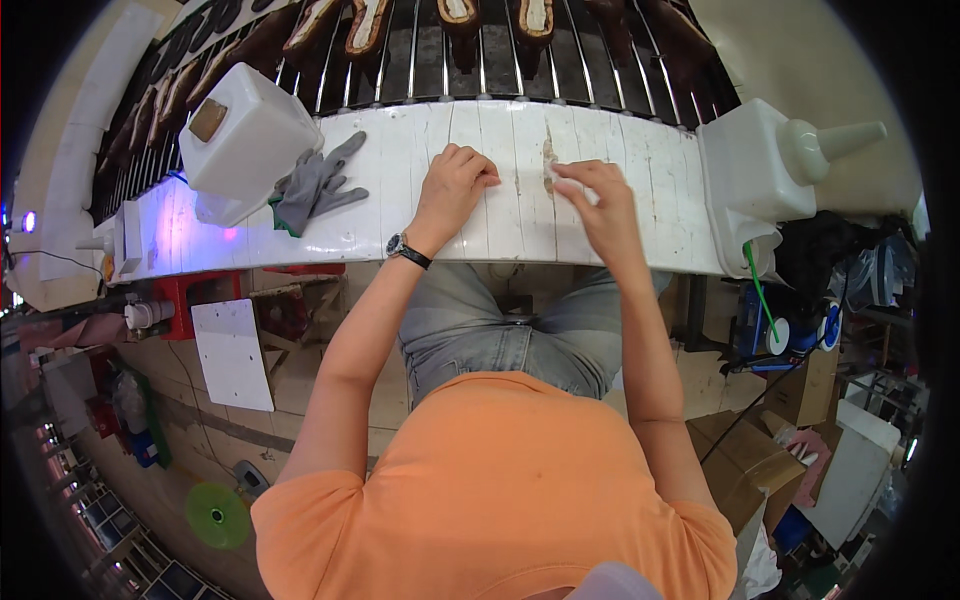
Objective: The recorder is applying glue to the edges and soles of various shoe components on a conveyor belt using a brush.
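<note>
Over the white table strip [380, 230], both my hands are apart from each other. My left hand [458, 190], with a black-strapped watch [408, 250] at its wrist, has its fingers curled in and closed; whatever is inside them is hidden. My right hand [602, 203] pinches thumb and forefinger together, and a small pale bit may show at the tips, too small to name. Left of my left hand lies a grey work glove [318, 187] with a green cuff. Neither hand touches the glove.
Beyond the strip runs a metal roller rack [410, 60] carrying several dark shoes, bottoms up, such as one shoe [366, 28]. A white plastic container [240, 140] stands left, another container [755, 160] with a spout right. Below right are cardboard boxes [740, 455].
</note>
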{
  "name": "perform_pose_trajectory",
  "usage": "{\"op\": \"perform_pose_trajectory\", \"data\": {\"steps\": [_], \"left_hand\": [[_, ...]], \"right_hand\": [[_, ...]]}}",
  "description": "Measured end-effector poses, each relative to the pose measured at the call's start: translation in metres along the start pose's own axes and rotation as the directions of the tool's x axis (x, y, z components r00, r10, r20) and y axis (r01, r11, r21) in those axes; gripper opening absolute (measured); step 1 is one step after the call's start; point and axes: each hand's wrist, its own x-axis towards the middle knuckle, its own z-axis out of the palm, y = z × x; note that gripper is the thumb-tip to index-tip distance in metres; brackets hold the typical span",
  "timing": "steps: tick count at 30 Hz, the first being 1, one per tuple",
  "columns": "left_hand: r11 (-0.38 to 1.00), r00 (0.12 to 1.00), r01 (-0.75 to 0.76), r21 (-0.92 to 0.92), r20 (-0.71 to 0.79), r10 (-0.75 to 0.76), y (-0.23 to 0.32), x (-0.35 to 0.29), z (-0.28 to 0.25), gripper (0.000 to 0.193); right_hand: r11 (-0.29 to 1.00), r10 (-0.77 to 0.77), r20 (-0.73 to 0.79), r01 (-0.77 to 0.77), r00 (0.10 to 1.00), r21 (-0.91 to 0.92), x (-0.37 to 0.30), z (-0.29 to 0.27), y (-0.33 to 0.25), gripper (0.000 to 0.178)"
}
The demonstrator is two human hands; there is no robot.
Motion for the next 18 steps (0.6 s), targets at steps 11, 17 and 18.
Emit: {"op": "perform_pose_trajectory", "data": {"steps": [11, 17, 18], "left_hand": [[0.965, 0.985, 0.162, -0.207, 0.087, -0.147, 0.0, 0.015, -0.01, 0.006], [0.852, 0.931, 0.34, -0.398, 0.014, -0.365, -0.014, 0.017, -0.015, 0.03], [0.9, 0.95, 0.301, -0.315, 0.014, -0.312, -0.016, 0.016, -0.014, 0.036]], "right_hand": [[0.977, -0.112, 0.143, 0.136, 0.983, -0.165, 0.039, 0.084, 0.017, 0.011], [0.99, -0.136, 0.092, 0.139, 0.986, -0.025, 0.068, 0.067, 0.019, 0.009], [0.995, -0.105, 0.081, 0.104, 0.991, 0.012, 0.072, 0.063, 0.017, 0.009]]}}
